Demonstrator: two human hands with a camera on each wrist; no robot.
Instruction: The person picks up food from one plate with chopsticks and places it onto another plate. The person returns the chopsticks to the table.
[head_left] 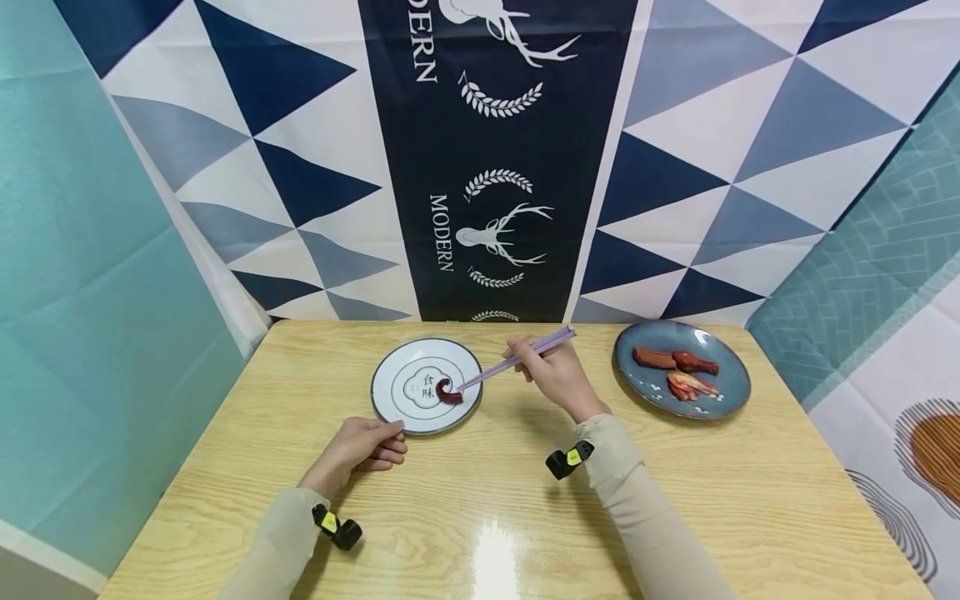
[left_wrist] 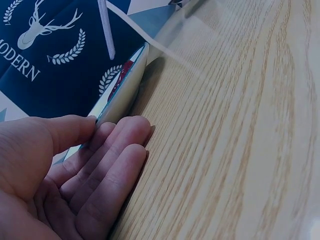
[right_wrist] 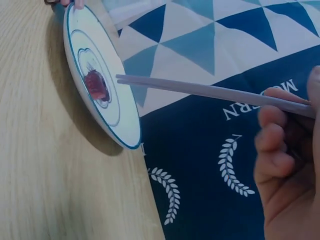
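Lilac chopsticks [right_wrist: 200, 89] sat clasped in the grip of the right hand [head_left: 557, 377], tips close together. On my remote feed from the right wrist, those tips hung apart from the curled dark-red piece [head_left: 452, 398], which lay on the white plate [head_left: 397, 367] beside its printed characters. Through the left wrist camera I saw the left hand [head_left: 366, 443] pinching the plate's near rim, thumb on top. Off to the right on the wooden counter [head_left: 420, 517], I watched a blue plate [head_left: 693, 337] bearing a drumstick [head_left: 693, 363] and two other food pieces.
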